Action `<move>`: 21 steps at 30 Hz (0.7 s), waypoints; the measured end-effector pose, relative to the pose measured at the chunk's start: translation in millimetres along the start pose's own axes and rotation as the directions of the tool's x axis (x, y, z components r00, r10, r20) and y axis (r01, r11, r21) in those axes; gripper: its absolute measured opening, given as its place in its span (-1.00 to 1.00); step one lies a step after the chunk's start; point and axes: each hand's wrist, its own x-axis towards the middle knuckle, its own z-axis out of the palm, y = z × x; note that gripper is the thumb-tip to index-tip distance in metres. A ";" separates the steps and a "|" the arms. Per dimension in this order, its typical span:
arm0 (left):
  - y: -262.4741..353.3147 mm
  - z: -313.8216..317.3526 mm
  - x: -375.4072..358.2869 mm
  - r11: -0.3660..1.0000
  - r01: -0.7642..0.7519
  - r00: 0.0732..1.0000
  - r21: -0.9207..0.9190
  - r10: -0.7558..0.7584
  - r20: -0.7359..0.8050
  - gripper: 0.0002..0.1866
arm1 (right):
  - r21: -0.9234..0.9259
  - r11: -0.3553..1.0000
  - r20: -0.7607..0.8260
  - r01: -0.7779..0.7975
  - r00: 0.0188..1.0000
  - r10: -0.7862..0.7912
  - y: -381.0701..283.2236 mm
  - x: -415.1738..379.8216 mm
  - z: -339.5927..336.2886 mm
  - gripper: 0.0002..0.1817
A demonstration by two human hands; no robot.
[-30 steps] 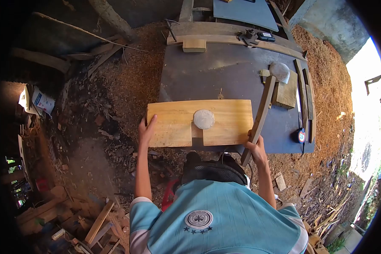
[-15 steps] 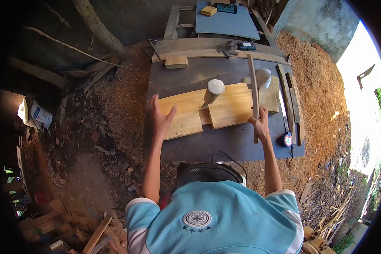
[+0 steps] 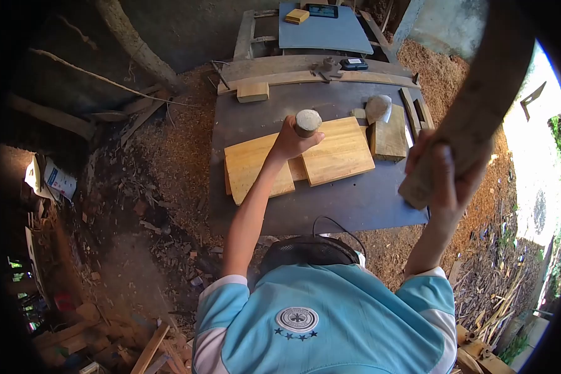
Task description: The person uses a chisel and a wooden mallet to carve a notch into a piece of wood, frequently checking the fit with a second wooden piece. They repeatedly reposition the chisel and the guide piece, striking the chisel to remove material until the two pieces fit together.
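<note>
My left hand [image 3: 287, 142] is closed around the thick handle of an upright chisel [image 3: 308, 118], whose round, pale top shows above the fist. The chisel's blade is hidden behind the hand. Beneath it lies a yellow wooden board [image 3: 340, 153] with a notch in its near edge, on the dark tabletop [image 3: 355, 206]. My right hand [image 3: 452, 177] grips the lower end of a long wooden bar [image 3: 480, 87], raised at the right and close to the camera. The bar hides part of the table's right side.
A wooden block [image 3: 391, 138] and a pale rounded object [image 3: 378, 108] sit right of the board. A small block [image 3: 253, 92] lies at the back left. Farther back are a metal fitting [image 3: 327, 70], a black device [image 3: 354, 64] and a blue-grey panel [image 3: 324, 34]. Wood shavings cover the ground.
My left hand has moved right from above the board's left part and closed on the chisel handle. My right hand has lifted the wooden bar up and to the right.
</note>
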 end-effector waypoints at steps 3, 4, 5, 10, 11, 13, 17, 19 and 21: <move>3.6 4.6 -3.6 0.996 -0.057 0.998 -0.063 0.055 -0.027 -0.84 | -0.238 0.971 0.167 0.023 0.986 0.018 35.3 -3.3 3.0 -0.79; 5.8 7.6 -3.2 0.990 -0.078 0.997 -0.118 0.074 -0.038 -0.84 | -0.494 0.866 0.353 0.070 0.927 0.127 50.6 -11.1 2.2 -0.82; 8.5 8.9 -0.5 0.980 -0.107 0.994 -0.169 0.099 -0.054 -0.84 | -0.687 0.712 0.566 0.142 0.719 0.404 62.7 -13.1 -3.5 -0.78; -0.7 3.8 -3.1 0.998 -0.008 1.000 -0.061 0.007 -0.021 -0.80 | -0.235 0.966 0.216 -0.108 0.963 0.160 -9.5 9.6 19.7 -0.80; 0.7 4.1 -2.3 0.998 -0.016 0.999 -0.059 0.015 -0.029 -0.81 | -0.156 0.987 0.163 -0.042 0.984 0.068 -7.7 13.9 21.3 -0.80; 2.7 5.7 -3.3 0.998 -0.032 0.999 -0.051 0.030 -0.040 -0.81 | -0.006 0.995 0.030 0.104 0.994 -0.104 -3.7 23.9 23.7 -0.82; -13.8 3.4 -5.1 0.997 -0.078 0.997 0.003 0.078 0.011 -0.83 | -0.683 0.726 0.484 -0.082 0.694 0.534 72.9 -10.6 -7.3 -0.73; -8.9 4.4 -1.5 0.967 -0.249 0.966 0.051 0.251 -0.055 -0.83 | -0.457 0.870 0.462 -0.183 0.787 0.408 84.7 5.5 -4.7 -0.71; -7.5 7.5 -7.5 0.988 -0.065 0.998 -0.141 0.061 -0.028 -0.80 | -0.194 0.846 0.341 -0.496 0.775 0.533 87.9 -8.9 1.1 -0.74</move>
